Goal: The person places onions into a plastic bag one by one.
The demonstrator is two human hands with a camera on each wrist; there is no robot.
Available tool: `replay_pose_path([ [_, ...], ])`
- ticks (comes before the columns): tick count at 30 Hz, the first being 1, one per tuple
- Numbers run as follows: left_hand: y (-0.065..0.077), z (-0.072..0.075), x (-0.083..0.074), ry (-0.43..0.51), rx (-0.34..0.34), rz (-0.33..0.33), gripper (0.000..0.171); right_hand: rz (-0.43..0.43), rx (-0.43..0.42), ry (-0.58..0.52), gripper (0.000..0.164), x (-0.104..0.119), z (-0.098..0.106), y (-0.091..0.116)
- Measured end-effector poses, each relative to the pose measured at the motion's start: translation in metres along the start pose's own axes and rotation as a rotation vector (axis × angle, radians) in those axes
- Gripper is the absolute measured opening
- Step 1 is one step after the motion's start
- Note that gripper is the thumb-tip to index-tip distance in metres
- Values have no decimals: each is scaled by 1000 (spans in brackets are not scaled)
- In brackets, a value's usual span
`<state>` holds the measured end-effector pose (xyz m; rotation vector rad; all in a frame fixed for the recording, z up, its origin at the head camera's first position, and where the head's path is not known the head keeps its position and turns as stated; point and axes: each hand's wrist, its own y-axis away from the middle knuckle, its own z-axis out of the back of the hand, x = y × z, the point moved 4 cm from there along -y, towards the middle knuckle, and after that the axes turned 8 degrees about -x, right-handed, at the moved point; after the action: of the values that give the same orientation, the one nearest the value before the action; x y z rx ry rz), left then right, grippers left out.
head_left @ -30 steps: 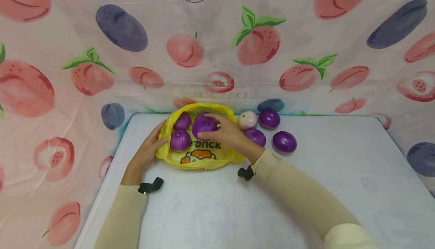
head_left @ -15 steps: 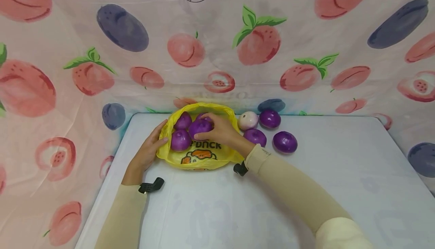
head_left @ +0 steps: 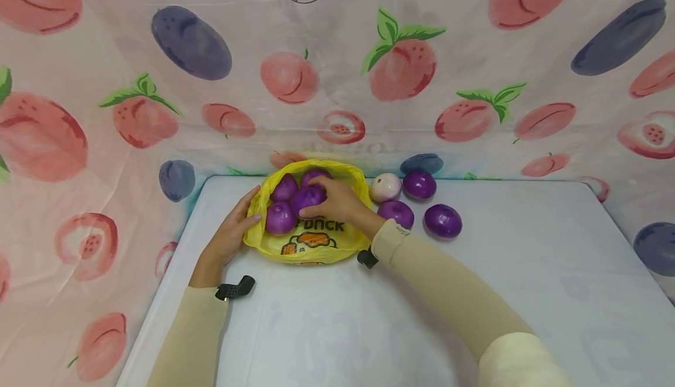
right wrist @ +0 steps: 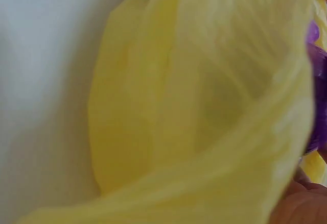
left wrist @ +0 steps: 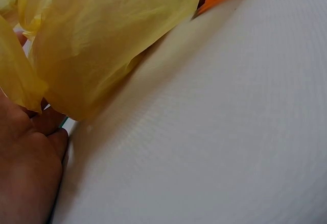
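A yellow plastic bag [head_left: 334,255] with a printed duck lies with its mouth open toward the head camera. At its left rim my left hand [head_left: 231,236] holds the plastic, thumb at the edge and fingers along the outer side; the left wrist view shows the hand [left wrist: 25,163] against the folds. My right hand [head_left: 341,204] reaches into the bag and grips a purple onion [head_left: 307,198] between thumb and fingers. Around that onion lie other purple onions: one upper left [head_left: 285,187], one lower left [head_left: 280,219], and one behind [head_left: 316,175]. Yellow plastic covers most of the right wrist view.
Right of the bag stand a pale peeled onion [head_left: 386,187] and three purple ones, a back onion [head_left: 419,184], a near onion [head_left: 399,214] partly behind the wrist, and a right onion [head_left: 443,221]. The white table [head_left: 327,322] meets a fruit-printed cloth [head_left: 337,76] at the back.
My right hand has moved a little left and deeper into the bag with the onion, bringing it against the others. The onion behind shows more now. My left hand stays in place.
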<state>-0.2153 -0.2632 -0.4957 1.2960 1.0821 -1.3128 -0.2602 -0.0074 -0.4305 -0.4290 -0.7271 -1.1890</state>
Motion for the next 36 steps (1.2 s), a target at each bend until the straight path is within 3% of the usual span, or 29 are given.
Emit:
replay_pose_path([
  [36, 0, -1, -2, 4, 1, -6, 67, -18, 59, 75, 84, -11, -19, -5],
])
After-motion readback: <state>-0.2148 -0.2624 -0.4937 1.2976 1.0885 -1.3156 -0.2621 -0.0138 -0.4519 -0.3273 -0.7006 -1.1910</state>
